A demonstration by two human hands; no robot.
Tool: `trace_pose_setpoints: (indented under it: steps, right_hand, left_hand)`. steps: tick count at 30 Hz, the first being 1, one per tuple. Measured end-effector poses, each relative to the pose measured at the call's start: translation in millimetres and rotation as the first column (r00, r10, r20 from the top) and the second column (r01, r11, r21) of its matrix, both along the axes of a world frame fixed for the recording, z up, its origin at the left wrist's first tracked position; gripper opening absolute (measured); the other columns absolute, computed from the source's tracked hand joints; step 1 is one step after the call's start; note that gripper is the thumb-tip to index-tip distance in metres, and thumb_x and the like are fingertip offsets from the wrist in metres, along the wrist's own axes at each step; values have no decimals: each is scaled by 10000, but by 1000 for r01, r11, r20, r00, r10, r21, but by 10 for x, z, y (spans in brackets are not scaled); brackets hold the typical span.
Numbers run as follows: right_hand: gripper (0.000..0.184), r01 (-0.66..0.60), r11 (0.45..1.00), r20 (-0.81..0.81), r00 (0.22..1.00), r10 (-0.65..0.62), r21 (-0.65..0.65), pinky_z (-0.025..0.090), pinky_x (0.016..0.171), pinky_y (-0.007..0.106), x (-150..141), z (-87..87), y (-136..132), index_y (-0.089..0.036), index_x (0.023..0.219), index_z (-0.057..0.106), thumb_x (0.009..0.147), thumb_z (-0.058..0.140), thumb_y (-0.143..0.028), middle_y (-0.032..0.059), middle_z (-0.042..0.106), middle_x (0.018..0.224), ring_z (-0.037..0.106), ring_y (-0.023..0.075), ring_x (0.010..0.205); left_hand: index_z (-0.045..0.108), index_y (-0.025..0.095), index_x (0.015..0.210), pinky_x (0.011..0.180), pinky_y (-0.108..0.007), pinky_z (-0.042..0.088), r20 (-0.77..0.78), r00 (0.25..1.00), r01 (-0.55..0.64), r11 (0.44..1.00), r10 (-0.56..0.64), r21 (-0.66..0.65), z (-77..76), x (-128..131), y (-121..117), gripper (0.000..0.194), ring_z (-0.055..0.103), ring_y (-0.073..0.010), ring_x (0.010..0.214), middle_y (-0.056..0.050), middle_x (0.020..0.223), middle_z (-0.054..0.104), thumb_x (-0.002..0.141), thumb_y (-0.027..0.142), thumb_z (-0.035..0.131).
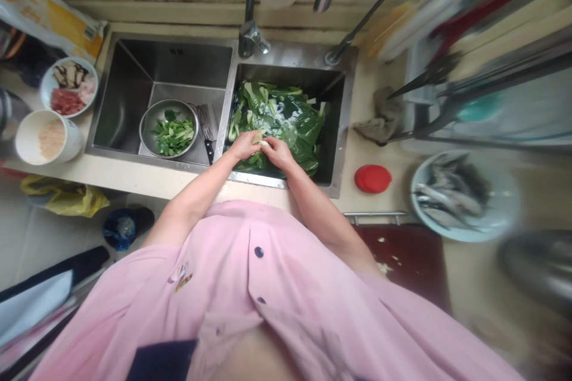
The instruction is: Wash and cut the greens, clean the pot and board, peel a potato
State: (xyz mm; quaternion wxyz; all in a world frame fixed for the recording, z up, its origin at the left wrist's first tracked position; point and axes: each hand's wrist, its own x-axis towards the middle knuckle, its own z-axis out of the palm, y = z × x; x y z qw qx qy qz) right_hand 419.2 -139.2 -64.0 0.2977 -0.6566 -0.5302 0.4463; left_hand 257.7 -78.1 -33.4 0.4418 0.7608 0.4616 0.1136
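Observation:
My left hand [245, 144] and my right hand [277, 153] meet over the near side of the right sink basin [336, 125]. Both are closed, fingertips pinching a small pale piece of vegetable [264, 143]; whether it is a stem end cannot be made out. Below and beyond them, leafy greens [304, 125] with pale stalks lie in water in that basin. In the left basin [120, 125], a round metal bowl [142, 131] contains torn green leaves [174, 136]. Beside this bowl lies a kitchen knife [209, 147] with a black handle.
The faucet [254, 37] stands behind the basins. A red lid-like object [372, 179] and a plate [420, 214] of fish are on the right counter. At left are a bowl [44, 92] of meat and a white container [27, 143].

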Motion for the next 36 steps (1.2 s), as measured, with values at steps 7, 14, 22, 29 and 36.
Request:
trace_pose_setpoints:
  steps: [7, 14, 22, 29, 36]
  right_hand:
    - [329, 31, 997, -277, 960, -49, -66, 420, 655, 278, 71, 48, -34, -159, 832, 730, 753, 660, -470, -7, 607, 661, 516, 150, 660]
    - [484, 5, 973, -414, 905, -103, -231, 266, 479, 218, 61, 112, -33, -190, 925, 676, 642, 760, -573, -60, 483, 611, 382, 92, 544]
    - [275, -23, 1000, -227, 974, 18, -19, 398, 611, 262, 50, -2, -35, -175, 831, 670, 650, 692, -381, -20, 623, 667, 505, 135, 638]
    - [265, 5, 991, -398, 915, -59, -135, 352, 512, 248, 19, -12, -30, -195, 737, 623, 734, 680, -454, -39, 523, 527, 451, 109, 498]
    - [307, 36, 987, -344, 935, -89, -157, 457, 594, 270, 16, -16, -5, -187, 947, 656, 854, 629, -479, -2, 611, 707, 529, 137, 595]
  left_hand:
    - [651, 173, 769, 723, -273, 393, -17, 998, 59, 998, -58, 32, -21, 2, -1, 50, 557, -184, 715, -17, 729, 646, 803, 209, 644]
    - [698, 155, 893, 740, -283, 432, -107, 993, 51, 997, -44, 65, -6, -7, 4, 128, 626, -209, 784, -51, 829, 718, 860, 230, 600]
    - [707, 162, 834, 762, -299, 446, -168, 977, 148, 983, -129, 106, -19, -8, -14, 99, 663, -236, 802, -74, 825, 739, 842, 221, 628]
    - [647, 173, 728, 725, -283, 432, -87, 994, 79, 988, -68, 130, -44, 9, -23, 109, 643, -214, 760, -49, 742, 701, 826, 219, 649]
    - [676, 150, 919, 731, -284, 502, 46, 991, -120, 987, 125, -104, -119, -41, 45, 238, 645, -192, 736, -18, 764, 708, 695, 179, 749]
